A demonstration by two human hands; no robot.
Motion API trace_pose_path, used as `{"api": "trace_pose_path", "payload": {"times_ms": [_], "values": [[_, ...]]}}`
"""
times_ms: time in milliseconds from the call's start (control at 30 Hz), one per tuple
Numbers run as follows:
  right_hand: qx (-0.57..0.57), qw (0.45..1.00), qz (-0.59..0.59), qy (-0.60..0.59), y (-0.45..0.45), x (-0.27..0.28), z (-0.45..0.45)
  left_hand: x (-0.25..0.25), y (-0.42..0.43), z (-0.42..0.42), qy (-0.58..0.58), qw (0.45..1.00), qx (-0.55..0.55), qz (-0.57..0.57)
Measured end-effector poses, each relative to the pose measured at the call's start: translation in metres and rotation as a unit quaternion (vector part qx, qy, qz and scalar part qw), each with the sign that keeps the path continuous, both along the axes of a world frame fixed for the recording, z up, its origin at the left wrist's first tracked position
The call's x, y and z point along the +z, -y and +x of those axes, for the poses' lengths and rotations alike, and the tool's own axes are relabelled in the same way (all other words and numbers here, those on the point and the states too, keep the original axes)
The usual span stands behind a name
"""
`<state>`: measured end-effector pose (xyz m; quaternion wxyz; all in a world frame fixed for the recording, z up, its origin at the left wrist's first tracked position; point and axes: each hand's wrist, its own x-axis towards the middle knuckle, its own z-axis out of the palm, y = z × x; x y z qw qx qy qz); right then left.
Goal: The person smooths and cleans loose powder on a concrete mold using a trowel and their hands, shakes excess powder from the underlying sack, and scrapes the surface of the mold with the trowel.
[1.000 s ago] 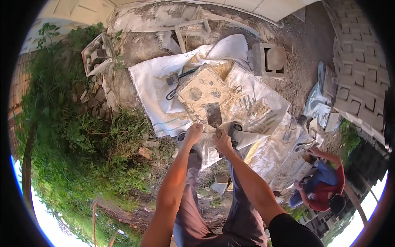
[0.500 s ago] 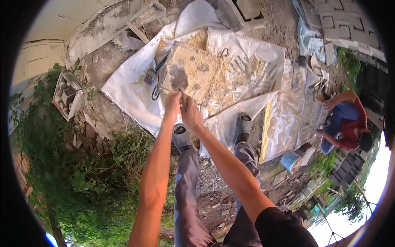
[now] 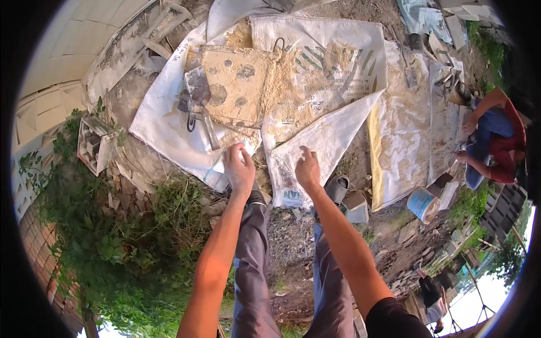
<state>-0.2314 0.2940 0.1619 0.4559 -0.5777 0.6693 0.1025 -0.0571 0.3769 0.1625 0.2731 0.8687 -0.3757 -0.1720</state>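
The trowel (image 3: 198,87) lay over the sandy slab (image 3: 232,80), toward the white sack's left edge (image 3: 147,125). The left hand (image 3: 240,169) and right hand (image 3: 307,169) were empty, loosely spread. Sand covered most; dark spots (image 3: 217,94) (maybe bare) were left.

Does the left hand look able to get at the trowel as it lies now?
Probably yes: the handle of the trowel ends close to the left hand, which looks empty, with nothing visible between them.
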Motion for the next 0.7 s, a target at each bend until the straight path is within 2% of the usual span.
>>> {"api": "trace_pose_path", "payload": {"times_ms": [67,200,267,300,367,400,467,500,533,600,667,700], "values": [[0.081,0.995,-0.054,-0.019,0.006,-0.025,-0.04,-0.022,-0.001,-0.032,-0.188,0.981,0.025,0.048],[0.145,0.979,-0.145,0.008,0.015,-0.084,-0.081,-0.129,-0.018,-0.069,-0.152,0.982,-0.017,0.11],[0.149,0.978,-0.146,0.007,0.012,-0.11,-0.085,-0.166,-0.017,-0.08,-0.068,0.988,0.036,0.138],[0.143,0.98,-0.134,0.025,0.012,-0.112,-0.081,-0.176,-0.014,-0.084,-0.069,0.986,0.037,0.144],[0.14,0.984,-0.101,0.046,0.009,-0.108,-0.07,-0.185,-0.004,-0.091,-0.05,0.977,0.134,0.158],[0.143,0.984,-0.099,0.045,0.004,-0.108,-0.063,-0.18,0.002,-0.091,-0.051,0.976,0.137,0.16],[0.097,0.992,-0.063,0.059,-0.001,-0.109,-0.052,-0.163,0.018,-0.085,-0.227,0.932,0.247,0.135],[0.096,0.99,-0.06,0.084,-0.002,-0.111,-0.05,-0.16,0.02,-0.08,-0.279,0.926,0.185,0.177],[0.097,0.99,-0.06,0.084,-0.004,-0.111,-0.046,-0.155,0.024,-0.085,-0.279,0.925,0.186,0.177],[0.071,0.991,-0.078,0.086,-0.008,-0.109,-0.037,-0.144,0.031,-0.104,-0.243,0.95,0.178,0.081],[0.045,0.992,-0.055,0.103,-0.007,-0.098,-0.03,-0.125,0.035,-0.106,-0.248,0.947,0.197,0.054],[-0.008,0.997,-0.056,0.058,-0.005,-0.086,-0.026,-0.118,0.038,-0.103,-0.345,0.897,0.272,0.043]]}}
